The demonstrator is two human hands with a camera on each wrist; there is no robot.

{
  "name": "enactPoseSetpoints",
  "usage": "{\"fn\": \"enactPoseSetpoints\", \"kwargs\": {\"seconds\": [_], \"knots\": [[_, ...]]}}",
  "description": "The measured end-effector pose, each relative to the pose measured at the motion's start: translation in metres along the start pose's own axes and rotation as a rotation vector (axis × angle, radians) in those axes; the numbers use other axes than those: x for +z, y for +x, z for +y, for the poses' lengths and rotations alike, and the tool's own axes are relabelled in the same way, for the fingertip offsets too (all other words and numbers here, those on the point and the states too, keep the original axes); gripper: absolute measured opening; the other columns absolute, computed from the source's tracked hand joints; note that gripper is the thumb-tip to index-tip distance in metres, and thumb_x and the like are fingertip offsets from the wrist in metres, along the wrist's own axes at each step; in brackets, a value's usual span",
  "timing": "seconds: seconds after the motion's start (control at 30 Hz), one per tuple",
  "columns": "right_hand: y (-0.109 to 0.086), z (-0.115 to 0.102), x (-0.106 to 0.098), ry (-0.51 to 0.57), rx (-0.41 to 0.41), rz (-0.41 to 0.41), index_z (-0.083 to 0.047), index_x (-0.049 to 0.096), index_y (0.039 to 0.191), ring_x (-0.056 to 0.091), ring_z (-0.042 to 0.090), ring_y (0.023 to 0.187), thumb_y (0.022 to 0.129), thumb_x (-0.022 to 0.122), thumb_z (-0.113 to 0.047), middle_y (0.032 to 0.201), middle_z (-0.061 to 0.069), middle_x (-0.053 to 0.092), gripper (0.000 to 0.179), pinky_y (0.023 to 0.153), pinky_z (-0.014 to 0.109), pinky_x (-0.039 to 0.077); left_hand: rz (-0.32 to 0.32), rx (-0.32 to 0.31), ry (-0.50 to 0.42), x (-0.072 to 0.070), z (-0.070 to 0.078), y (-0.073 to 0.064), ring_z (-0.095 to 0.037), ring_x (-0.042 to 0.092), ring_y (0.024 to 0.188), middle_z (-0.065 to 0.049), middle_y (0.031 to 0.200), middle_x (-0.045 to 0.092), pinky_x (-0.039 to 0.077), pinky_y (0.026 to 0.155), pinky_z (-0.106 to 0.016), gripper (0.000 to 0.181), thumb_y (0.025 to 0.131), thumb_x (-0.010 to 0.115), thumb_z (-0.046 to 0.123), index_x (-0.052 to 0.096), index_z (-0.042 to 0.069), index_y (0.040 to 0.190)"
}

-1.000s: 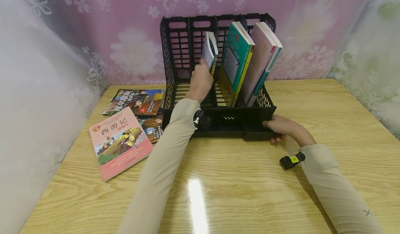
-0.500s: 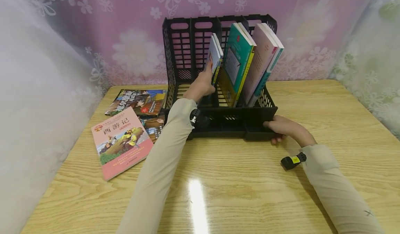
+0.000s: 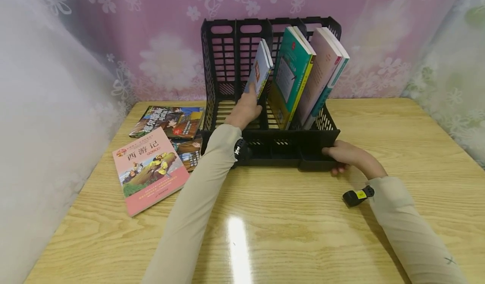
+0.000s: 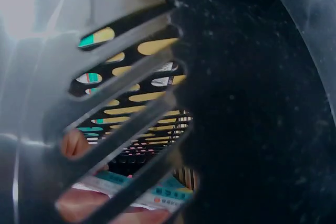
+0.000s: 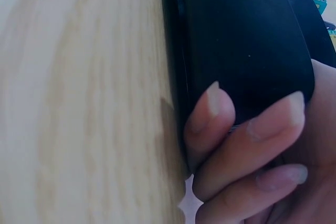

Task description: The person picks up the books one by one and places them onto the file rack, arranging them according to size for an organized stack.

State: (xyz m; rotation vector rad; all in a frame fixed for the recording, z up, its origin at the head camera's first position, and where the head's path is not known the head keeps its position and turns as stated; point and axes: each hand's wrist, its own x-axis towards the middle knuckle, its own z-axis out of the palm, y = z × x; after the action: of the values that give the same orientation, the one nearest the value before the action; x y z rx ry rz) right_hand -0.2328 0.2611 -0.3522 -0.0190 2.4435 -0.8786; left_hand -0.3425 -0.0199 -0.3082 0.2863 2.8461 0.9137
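My left hand (image 3: 245,110) reaches into the second compartment from the left of a black desk file rack (image 3: 318,140). Its index finger lies straight against the pale blue cover of a thin book (image 3: 259,71), which leans right beside another thin one. The thumb sticks out by the lower spine. In the left wrist view, rack slots (image 4: 126,108) largely screen that hand, with bits of fingers and a teal-edged book showing through. My right hand (image 3: 350,157) grips the rack's front right corner; in the right wrist view its fingers (image 5: 252,153) curl around the black plastic.
A green book (image 3: 289,73) and a pink book (image 3: 320,71) with a teal-spined one stand in the right compartments. Left of the rack, a pink book (image 3: 151,170) overlaps dark comic-style books (image 3: 170,121) on the wooden table (image 3: 288,225). A floral curtain (image 3: 166,56) hangs behind.
The thin books have shifted right and tipped over to lean rightward. My left hand has slid down the cover, uncovering more of it. The right hand keeps its hold on the corner.
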Motion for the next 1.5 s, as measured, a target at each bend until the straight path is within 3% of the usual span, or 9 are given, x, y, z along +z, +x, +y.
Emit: {"fn": "enactPoseSetpoints", "kwargs": {"seconds": [0.13,0.27,0.5,0.7,1.2,1.5], "knots": [[0.000,0.001,-0.001,0.003,-0.002,-0.002,0.012,0.049,0.099,0.050,0.008,0.040,0.095,0.037,-0.022,0.051,0.003,0.058,0.036,0.043,0.023,0.042,0.012,-0.020,-0.010,-0.001,0.003,-0.001,-0.028,0.054,0.121,-0.017,0.150,0.036,0.047,0.083,-0.039,0.078,0.099,0.052,0.019,0.001,0.022,0.157],[-0.001,0.002,-0.001,0.009,-0.005,0.000,0.011,0.049,0.097,0.050,0.008,0.040,0.095,0.038,-0.021,0.051,0.004,0.057,0.034,0.043,0.023,0.042,0.033,-0.001,-0.020,0.000,0.001,-0.003,-0.029,0.056,0.117,-0.019,0.149,0.038,0.047,0.080,-0.039,0.078,0.098,0.053,0.017,0.001,0.021,0.157],[-0.002,0.002,-0.001,0.004,0.001,0.002,0.009,0.051,0.092,0.049,0.010,0.041,0.094,0.039,-0.023,0.051,0.004,0.058,0.034,0.043,0.024,0.041,0.122,0.085,-0.136,0.000,-0.003,-0.007,-0.027,0.042,0.133,-0.015,0.150,0.036,0.042,0.100,-0.041,0.080,0.094,0.061,0.018,0.010,0.014,0.156],[-0.003,0.001,0.000,-0.004,0.008,0.003,0.010,0.050,0.094,0.050,0.011,0.043,0.094,0.039,-0.024,0.052,0.004,0.059,0.036,0.044,0.024,0.040,0.150,0.082,-0.155,-0.002,-0.003,-0.009,-0.028,0.036,0.135,-0.016,0.150,0.030,0.036,0.106,-0.041,0.084,0.091,0.066,0.020,0.012,0.010,0.155],[-0.004,0.000,-0.002,-0.017,0.001,0.004,0.009,0.052,0.091,0.050,0.011,0.042,0.095,0.038,-0.024,0.052,0.004,0.058,0.036,0.045,0.024,0.040,0.159,0.098,-0.156,-0.006,-0.001,-0.013,-0.027,0.041,0.129,-0.016,0.146,0.036,0.038,0.104,-0.040,0.078,0.089,0.067,0.020,0.022,0.007,0.152],[-0.004,0.000,-0.001,-0.020,0.002,-0.004,0.010,0.052,0.092,0.050,0.012,0.042,0.094,0.038,-0.024,0.052,0.004,0.058,0.036,0.044,0.024,0.040,0.142,0.051,-0.175,-0.013,0.007,-0.031,-0.027,0.044,0.127,-0.016,0.143,0.040,0.040,0.102,-0.040,0.069,0.093,0.062,0.020,0.027,0.004,0.150]]}}
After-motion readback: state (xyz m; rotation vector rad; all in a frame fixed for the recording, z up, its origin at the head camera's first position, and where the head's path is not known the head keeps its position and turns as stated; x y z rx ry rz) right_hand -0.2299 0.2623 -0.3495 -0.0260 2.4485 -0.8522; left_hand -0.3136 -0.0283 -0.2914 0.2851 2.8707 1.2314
